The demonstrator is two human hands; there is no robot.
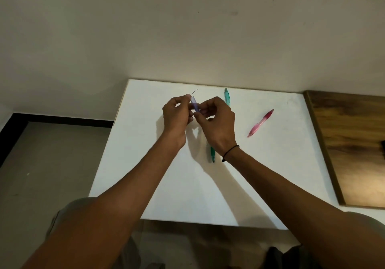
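Between the fingertips of both hands, raised over a white table (166,185), a translucent purple pencil (195,104) is held, tilted with its upper end leaning away to the left. Its lower part is pinched by the curled fingers (208,107) of the right hand (218,123), while its upper end is seen just beside the fingertips of the left hand (176,116). A thin dark lead (194,91) is pinched at those left fingertips (188,96) and juts up and to the right from them, past the pencil's top. Whether the lead touches the pencil cannot be told. The remaining fingers of both hands are curled inward, and the two hands nearly touch around the barrel.

Just beyond the right fingers, a teal pen (227,96) is seen lying on the table, partly hidden by the knuckles. Below the right wrist, nearer the person than the fingers, a green pen (212,154) is laid, its upper part covered by the hand. Well to the right of the fingers a pink pen (261,123) is laid at a slant. A black cord (230,152) is worn on the right wrist. Far right of the fingers, a wooden board (350,143) is set against the table's edge.
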